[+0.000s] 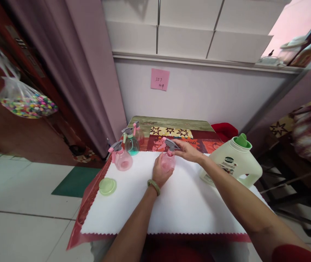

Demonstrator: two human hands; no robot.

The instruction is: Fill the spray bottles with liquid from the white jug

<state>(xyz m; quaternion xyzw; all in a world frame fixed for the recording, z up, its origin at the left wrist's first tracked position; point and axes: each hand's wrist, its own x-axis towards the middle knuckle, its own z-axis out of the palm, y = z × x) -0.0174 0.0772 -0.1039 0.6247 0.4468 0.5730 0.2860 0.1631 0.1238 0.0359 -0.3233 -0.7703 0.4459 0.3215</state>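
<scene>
A pink spray bottle (168, 162) with a grey and pink spray head stands upright on the white cloth in front of me. My left hand (161, 170) is wrapped round its body from the left, a green bangle on that wrist. Fingers of my right hand (186, 151) close on the grey spray head (172, 144) at the bottle's top. To the left stand another pink spray bottle (123, 160), a green spray bottle (132, 145) and, behind them, a third pink-topped one (139, 134). A large pale jug (230, 160) with a green cap stands right, partly behind my right forearm.
A light green round lid (107, 186) lies at the white cloth's (188, 207) left side. The table's patterned far end (177, 125) meets the wall. A bag of colourful beads (28, 103) hangs at left, and a red object (224, 130) is behind the table's right corner.
</scene>
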